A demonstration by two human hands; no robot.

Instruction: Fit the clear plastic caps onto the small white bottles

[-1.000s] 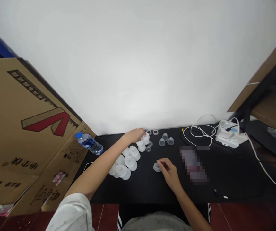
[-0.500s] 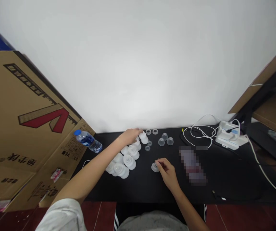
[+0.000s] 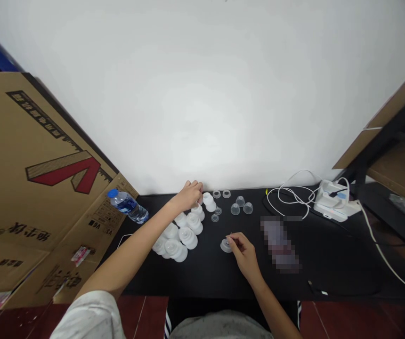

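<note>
From the head view, the left hand (image 3: pixel 189 196) curls nearly closed over a white plastic cup (image 3: pixel 198 213) near the tabletop's (image 3: pixel 202 278) far edge. The right hand (image 3: pixel 245 254) pinches a small clear cap (image 3: pixel 225 246) resting on the tabletop, right of the white cups.

Two hands show: the left hand (image 3: pixel 189 197) and the right hand (image 3: pixel 244 254). At eleven o'clock stand about nine frosted white cups (image 3: pixel 187 238). At twelve o'clock lie two flat clear rings (image 3: pixel 226 193), two smaller clear rings (image 3: pixel 214 218) and one clear flanged piece (image 3: pixel 225 245). At one o'clock sit three clear domed cups (image 3: pixel 239 201). There is one water bottle (image 3: pixel 128 206) at ten o'clock, one white charger (image 3: pixel 329 207) at two o'clock, and one cardboard box (image 3: pixel 29 212) at nine o'clock.
</note>
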